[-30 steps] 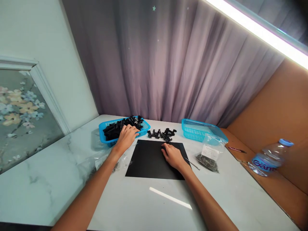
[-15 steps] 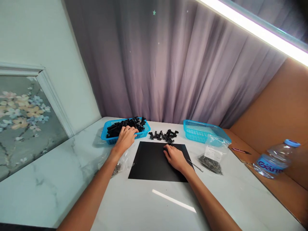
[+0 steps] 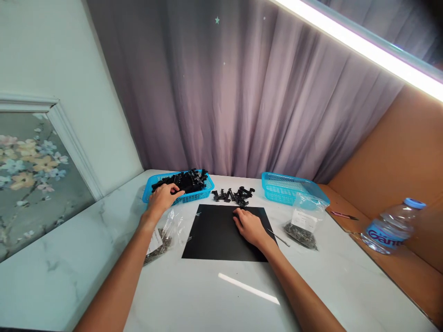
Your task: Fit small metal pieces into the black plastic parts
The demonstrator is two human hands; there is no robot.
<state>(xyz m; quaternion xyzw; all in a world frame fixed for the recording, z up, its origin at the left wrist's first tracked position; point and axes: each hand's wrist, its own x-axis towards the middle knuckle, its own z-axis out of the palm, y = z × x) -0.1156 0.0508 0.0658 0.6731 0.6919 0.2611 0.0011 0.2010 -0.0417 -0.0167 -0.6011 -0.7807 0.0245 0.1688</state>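
Observation:
My left hand point(image 3: 163, 198) is over the near left part of a blue basket point(image 3: 197, 197) heaped with black plastic parts point(image 3: 192, 180). Its thumb and fingers curve around a black part at the basket's edge. On the right side of a black mat point(image 3: 214, 235) rests my right hand point(image 3: 249, 225), fingers loosely curled down, with nothing visible in it. Several loose black parts point(image 3: 238, 196) lie just behind the mat. A thin metal rod point(image 3: 279, 238) is beside its right edge.
A second blue basket point(image 3: 290, 188) stands at the back right, partly behind a clear bag of small screws point(image 3: 302, 230). Another such bag point(image 3: 161, 244) lies below my left wrist. A water bottle point(image 3: 391, 230) and a pink cutter point(image 3: 344, 215) are at far right.
My left hand has moved left along the basket and its fingers have drawn together. The bag of screws under that arm shows more. My right hand stays on the mat.

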